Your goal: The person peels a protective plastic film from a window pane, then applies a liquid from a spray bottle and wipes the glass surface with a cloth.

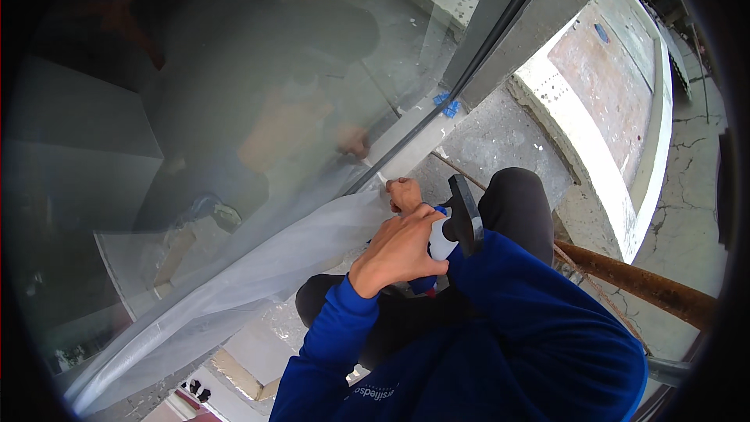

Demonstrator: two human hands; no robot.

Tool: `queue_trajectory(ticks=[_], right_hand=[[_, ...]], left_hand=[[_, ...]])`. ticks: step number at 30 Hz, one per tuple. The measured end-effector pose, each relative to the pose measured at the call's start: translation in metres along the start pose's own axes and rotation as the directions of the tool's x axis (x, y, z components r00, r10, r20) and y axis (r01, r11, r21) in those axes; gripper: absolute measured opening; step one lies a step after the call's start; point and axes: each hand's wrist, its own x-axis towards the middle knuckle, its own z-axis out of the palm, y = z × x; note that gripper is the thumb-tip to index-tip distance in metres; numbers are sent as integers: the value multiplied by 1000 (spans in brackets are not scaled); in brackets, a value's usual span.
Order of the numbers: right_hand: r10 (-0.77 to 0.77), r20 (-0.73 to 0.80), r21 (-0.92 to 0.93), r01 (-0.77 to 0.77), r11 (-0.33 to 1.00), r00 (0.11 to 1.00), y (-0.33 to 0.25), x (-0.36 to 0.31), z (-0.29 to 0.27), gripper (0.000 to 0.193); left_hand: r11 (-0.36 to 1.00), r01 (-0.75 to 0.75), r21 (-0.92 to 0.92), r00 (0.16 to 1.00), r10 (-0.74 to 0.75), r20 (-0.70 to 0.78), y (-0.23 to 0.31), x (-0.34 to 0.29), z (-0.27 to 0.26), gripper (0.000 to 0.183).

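I crouch on a concrete ledge [500,137] beside a large glass pane [234,109]. My right hand [404,192] is closed at the pane's bottom edge, pinching the end of a clear plastic film [258,273] that hangs loose along the glass to the lower left. Just below it, my left hand [400,252] curls around the white and blue body of a tool with a black head [464,215]; the head sticks up between my arms. Both sleeves are blue. My dark-trousered knee [516,199] is right behind the hands.
A dark window frame [500,23] runs up along the pane. Small blue spacers [447,103] lie at its foot. A rusty pipe [641,285] crosses at the right. Beyond the ledge's edge lies cracked concrete ground [687,211] far below.
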Motion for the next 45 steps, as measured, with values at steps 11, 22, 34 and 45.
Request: queue_trajectory(ticks=[11, 22, 34, 45], right_hand=[[139, 58, -320, -113, 940, 989, 101, -1, -17, 15], [244, -56, -307, -249, 919, 968, 16, 37, -88, 27], [-578, 661, -120, 827, 549, 479, -181, -182, -184, 94], [-785, 433, 231, 787, 571, 443, -152, -190, -132, 25]], left_hand=[[996, 1, -93, 978, 18, 208, 8, -5, -6, 65], [998, 9, -66, 999, -12, -37, -10, 3, -12, 63], [978, 77, -194, 964, -122, -236, -21, 41, -11, 68], [964, 267, -12, 855, -243, -459, 14, 5, -5, 94]])
